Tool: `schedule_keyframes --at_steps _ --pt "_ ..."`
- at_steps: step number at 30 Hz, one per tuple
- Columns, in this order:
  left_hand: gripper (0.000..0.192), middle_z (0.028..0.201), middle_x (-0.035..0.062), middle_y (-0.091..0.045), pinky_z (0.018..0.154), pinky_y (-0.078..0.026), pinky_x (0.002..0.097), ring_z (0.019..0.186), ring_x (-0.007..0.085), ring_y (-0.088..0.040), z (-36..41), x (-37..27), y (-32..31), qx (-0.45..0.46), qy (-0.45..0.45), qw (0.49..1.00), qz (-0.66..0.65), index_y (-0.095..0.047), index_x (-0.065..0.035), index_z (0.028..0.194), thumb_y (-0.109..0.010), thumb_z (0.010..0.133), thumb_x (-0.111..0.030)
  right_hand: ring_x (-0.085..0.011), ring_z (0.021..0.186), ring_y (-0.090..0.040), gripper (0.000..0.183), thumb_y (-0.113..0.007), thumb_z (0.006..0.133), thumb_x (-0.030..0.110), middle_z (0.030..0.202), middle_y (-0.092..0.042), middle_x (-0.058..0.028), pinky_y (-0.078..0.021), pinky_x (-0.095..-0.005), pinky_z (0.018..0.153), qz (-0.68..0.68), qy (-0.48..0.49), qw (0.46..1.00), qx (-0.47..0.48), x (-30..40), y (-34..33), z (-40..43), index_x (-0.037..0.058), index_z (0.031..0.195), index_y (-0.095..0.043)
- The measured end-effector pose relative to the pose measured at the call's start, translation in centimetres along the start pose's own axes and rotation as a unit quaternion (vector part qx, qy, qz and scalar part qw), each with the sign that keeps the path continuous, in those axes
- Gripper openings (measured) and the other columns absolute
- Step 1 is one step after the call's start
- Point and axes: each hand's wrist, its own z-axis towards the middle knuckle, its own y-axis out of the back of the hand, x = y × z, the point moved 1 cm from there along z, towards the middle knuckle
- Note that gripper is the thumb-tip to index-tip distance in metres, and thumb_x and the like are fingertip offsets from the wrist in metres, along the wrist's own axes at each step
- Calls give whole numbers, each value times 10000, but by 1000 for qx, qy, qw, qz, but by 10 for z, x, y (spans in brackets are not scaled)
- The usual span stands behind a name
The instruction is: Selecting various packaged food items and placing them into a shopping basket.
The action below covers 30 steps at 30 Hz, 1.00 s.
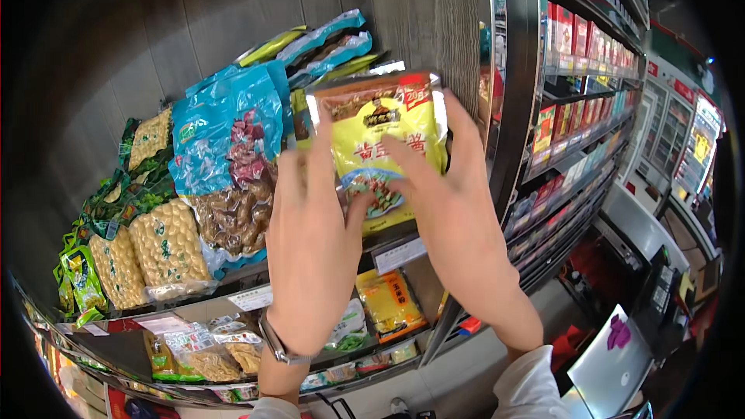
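Note:
A yellow foil food pouch (pixel 384 154) with a picture of a dish stands upright at the front right end of a shelf, between my two hands. My left hand (pixel 308 238), with a wristwatch (pixel 276 340) at its wrist, grips the pouch's left edge. On the other side, my right hand (pixel 460 198) has its outer fingers along the right edge and others across the printed front. Motion blurs the fingertips. Left of the pouch leans a pile of blue packs (pixel 227 151) of brown dried food. Vacuum packs of pale beans or nuts (pixel 169 244) lie farther left.
Price tags (pixel 401 256) line the shelf's front edge. A lower shelf holds a yellow flour bag (pixel 391 305) and clear snack bags (pixel 204 349). To the right rises a rack of small boxes (pixel 564 128). A silver laptop (pixel 611 361) stands at the lower right.

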Motion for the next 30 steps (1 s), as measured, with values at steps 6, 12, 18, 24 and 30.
schedule_keyframes --at_steps 6,12,18,24,30 --pt "622 1204 93 -497 767 -504 377 944 269 -535 -15 -5 16 11 -74 996 39 -669 -185 1257 -818 676 -23 -411 1151 -477 407 -630 731 -43 1354 -415 -243 -518 -430 910 -44 36 987 150 13 29 -6 -33 1137 -624" --pt "560 1205 94 -472 737 -520 392 1005 310 -522 -10 0 4 25 -91 994 50 -670 -170 1233 -778 706 -18 -391 1099 -506 422 -627 732 -57 1264 -468 -213 -555 -433 775 -73 32 985 156 8 15 5 19 1143 -567" --pt "572 1207 115 -444 709 -520 390 959 316 -515 1 4 -4 22 -67 997 8 -650 -160 1243 -723 725 73 -384 1046 -523 419 -597 745 -73 1160 -485 -181 -510 -440 809 -89 44 986 136 -4 -1 10 29 1148 -547" --pt "559 1189 87 -457 796 -476 361 937 242 -527 -6 16 5 68 -39 990 -118 -675 -139 1177 -800 671 65 -388 1072 -531 390 -582 764 -64 1153 -494 -185 -504 -450 842 -73 28 976 205 -2 14 8 12 1146 -557" --pt "333 1129 101 -566 839 -480 414 969 330 -553 -29 21 16 -54 -181 981 -41 -694 -100 1105 -710 785 -13 -352 1063 -565 296 -577 781 -89 1176 -559 -169 -499 -413 892 -74 13 986 151 9 27 -18 -3 1063 -607"
